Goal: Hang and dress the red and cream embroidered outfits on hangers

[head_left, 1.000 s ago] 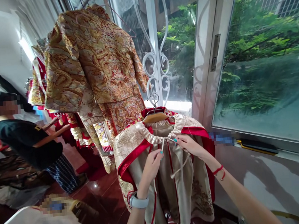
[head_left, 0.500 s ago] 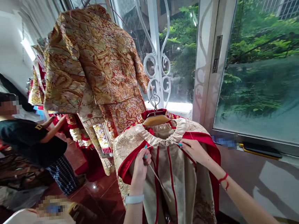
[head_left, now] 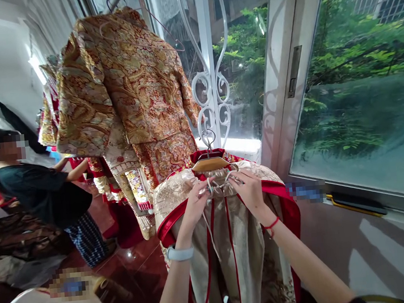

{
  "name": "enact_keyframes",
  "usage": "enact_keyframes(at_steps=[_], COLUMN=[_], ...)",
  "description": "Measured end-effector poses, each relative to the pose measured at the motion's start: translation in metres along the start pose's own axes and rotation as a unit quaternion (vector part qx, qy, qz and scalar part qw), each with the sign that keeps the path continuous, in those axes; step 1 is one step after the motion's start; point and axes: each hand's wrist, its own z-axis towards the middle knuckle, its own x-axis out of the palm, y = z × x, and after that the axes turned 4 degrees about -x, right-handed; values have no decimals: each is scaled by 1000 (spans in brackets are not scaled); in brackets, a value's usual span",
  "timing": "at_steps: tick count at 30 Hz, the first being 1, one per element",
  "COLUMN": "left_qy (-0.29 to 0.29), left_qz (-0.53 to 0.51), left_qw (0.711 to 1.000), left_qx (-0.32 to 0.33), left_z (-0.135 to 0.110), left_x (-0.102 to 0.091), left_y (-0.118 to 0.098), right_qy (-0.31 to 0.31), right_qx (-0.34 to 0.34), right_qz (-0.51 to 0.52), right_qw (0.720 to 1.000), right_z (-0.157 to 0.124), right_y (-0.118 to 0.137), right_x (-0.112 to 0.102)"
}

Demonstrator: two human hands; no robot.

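A cream and red embroidered garment [head_left: 178, 198] hangs on a wooden hanger [head_left: 210, 162] from a white scrollwork window grille [head_left: 210, 89]. Both hands are up at its gathered neckline. My left hand [head_left: 195, 204] is closed, pinching one end of a thin cream drawstring [head_left: 211, 235] that trails down below it. Close beside it, my right hand [head_left: 249, 189] pinches the other end of the drawstring at the collar. A white band sits on my left wrist and a red string on my right.
A gold and red brocade jacket [head_left: 121, 78] hangs high on the left, with more red and gold garments behind it. A person in a dark top [head_left: 39, 194] stands at far left. A large window [head_left: 355, 91] fills the right side.
Both hands rose and came together at the collar, drawing the neckline closed around the hanger. Earlier they held the string ends lower and wider apart.
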Motion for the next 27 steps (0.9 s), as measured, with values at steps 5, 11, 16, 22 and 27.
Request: enact_keyframes(at_steps=[5, 11, 16, 22, 27], left_qy=[31, 19, -54, -46, -15], left_qz=[109, 166, 241, 371, 468], left_qw=[991, 978, 948, 899, 864], left_qx=[65, 124, 203, 228, 186], left_z=[17, 16, 16, -4, -19], left_x=[5, 8, 6, -34, -42], left_y=[-5, -3, 4, 11, 6], right_qy=[213, 279, 199, 101, 100], right_qx=[74, 104, 58, -15, -9], right_qz=[229, 285, 162, 36, 60], right_qw=[947, 911, 965, 994, 993], right_z=[26, 29, 23, 18, 12], right_y=[4, -1, -3, -17, -19], right_x=[15, 6, 6, -26, -35])
